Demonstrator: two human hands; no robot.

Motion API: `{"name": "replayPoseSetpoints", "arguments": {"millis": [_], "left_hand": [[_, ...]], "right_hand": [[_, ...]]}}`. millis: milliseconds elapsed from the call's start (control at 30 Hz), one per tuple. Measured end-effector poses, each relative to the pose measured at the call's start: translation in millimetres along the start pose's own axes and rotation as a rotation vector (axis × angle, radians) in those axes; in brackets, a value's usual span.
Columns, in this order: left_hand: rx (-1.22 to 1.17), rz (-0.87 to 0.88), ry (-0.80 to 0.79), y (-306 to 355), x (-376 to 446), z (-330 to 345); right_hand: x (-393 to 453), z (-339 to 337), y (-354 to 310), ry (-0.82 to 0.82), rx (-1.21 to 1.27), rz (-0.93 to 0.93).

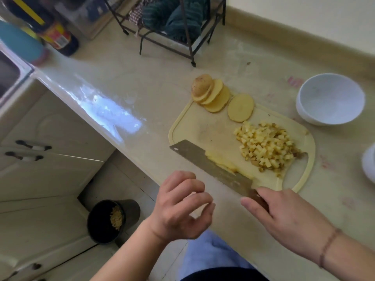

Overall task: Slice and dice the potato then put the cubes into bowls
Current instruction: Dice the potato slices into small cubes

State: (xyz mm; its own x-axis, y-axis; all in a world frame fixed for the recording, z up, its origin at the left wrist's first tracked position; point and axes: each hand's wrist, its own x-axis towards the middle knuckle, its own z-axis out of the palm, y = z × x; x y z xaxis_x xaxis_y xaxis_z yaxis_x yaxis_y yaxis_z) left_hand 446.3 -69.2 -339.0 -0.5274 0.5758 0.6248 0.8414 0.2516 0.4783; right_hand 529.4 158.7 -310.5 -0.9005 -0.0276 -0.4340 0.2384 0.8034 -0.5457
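Gripping the steel cleaver [211,167], the right hand [284,218] lays it on the cream plastic cutting board [194,126] beside yellow potato cubes [267,147]; the left hand [180,207] hovers, fingers loosely curled, empty.

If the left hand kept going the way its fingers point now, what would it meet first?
Most likely the steel cleaver blade held by the right hand. The left hand has curled fingers aimed right, toward the blade's near part. Depth is unclear, so it might pass above.
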Motion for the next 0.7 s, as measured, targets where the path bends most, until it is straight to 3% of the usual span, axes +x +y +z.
{"name": "replayPoseSetpoints", "arguments": {"millis": [100, 233, 300, 500, 700], "left_hand": [[-0.015, -0.006, -0.201, -1, 26, -22], [0.162, -0.3, -0.858, -28, 68, -29], [0.207, -0.296, -1.057, -39, 81, -24], [0.163, -0.109, -1.272, -57, 108, -9], [0.172, 0.082, -1.26, -69, 120, 2]], "right_hand": [[-11, 1, -4, -0.025, -0.221, -0.028], [-19, 9, -9, -0.04, -0.328, -0.075], [-20, 12, -16, -0.048, -0.367, -0.069], [-20, 6, -40, -0.093, -0.402, -0.007], [-18, 11, -52, -0.006, -0.422, 0.063]]}}
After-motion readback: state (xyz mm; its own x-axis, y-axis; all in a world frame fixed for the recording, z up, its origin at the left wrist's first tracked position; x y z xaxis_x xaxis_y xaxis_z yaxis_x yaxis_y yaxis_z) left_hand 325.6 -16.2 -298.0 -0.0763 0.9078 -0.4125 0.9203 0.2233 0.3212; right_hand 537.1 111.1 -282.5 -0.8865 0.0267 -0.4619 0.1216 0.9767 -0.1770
